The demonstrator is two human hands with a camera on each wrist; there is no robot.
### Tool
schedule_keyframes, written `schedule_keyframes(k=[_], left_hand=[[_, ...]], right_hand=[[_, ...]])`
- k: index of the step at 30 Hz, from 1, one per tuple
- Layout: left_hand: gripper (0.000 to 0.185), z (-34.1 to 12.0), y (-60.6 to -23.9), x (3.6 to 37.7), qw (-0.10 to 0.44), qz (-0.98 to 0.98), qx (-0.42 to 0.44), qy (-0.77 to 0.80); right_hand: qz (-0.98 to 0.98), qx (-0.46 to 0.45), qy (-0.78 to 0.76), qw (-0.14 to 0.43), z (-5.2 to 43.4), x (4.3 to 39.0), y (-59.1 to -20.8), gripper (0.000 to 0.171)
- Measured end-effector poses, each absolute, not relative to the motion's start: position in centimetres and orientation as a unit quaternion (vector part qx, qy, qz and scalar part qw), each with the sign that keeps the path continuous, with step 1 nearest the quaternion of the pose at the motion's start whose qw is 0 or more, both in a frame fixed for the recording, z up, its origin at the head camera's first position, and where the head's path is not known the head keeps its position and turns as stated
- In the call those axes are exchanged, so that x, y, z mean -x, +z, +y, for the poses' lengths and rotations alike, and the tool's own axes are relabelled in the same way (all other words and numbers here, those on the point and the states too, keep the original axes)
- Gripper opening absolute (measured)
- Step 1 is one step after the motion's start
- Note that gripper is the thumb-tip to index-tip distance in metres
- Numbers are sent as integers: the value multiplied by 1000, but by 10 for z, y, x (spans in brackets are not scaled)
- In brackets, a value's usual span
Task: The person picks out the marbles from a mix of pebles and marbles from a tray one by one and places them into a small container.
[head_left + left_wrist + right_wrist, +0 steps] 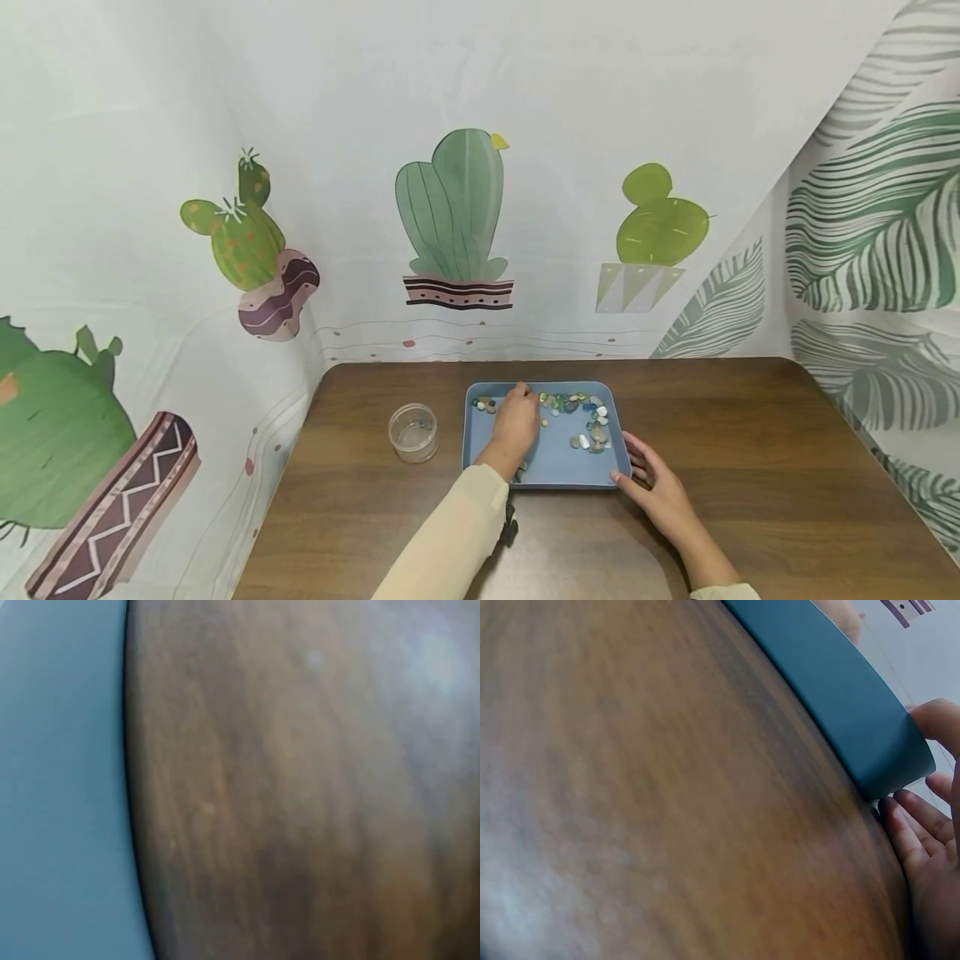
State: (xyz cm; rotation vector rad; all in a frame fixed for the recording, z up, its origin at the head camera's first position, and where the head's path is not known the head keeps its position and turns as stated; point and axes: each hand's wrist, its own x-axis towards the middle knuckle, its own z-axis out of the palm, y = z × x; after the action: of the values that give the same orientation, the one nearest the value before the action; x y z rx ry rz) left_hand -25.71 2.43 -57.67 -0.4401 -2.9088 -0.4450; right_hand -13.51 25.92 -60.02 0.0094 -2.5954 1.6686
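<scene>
The left hand [515, 421] reaches among the pebbles [581, 410] — grip hidden; the right hand [651, 483], fingers straight, steadies the tray [551, 468] — a nudge could scatter stones.

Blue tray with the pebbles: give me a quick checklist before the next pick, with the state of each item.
1. Blue tray flat on the table: ok.
2. Right hand steadying the tray's near right corner: ok, fingers touch it.
3. Left hand over the pebbles at the far rim: ok.
4. Pebble pinched in the left hand: cannot tell, fingertips hidden.
5. Clear jar upright, left of the tray and apart from it: ok.
</scene>
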Motion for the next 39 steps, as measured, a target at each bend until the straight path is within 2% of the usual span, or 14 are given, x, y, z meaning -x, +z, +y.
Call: schedule_keyframes(k=[11,32,39], left_hand=[[20,22,-572,252,79,-968,139,-195],[14,5,-549,225,180,-926,123,-309],[10,-9,-547,223,231,-904,109,-344]], right_hand=[[-841,-2,540,28,259,135,-599,74],[-846,9,533,17,258,134,-593,75],[-851,9,525,17,259,137,-596,74]])
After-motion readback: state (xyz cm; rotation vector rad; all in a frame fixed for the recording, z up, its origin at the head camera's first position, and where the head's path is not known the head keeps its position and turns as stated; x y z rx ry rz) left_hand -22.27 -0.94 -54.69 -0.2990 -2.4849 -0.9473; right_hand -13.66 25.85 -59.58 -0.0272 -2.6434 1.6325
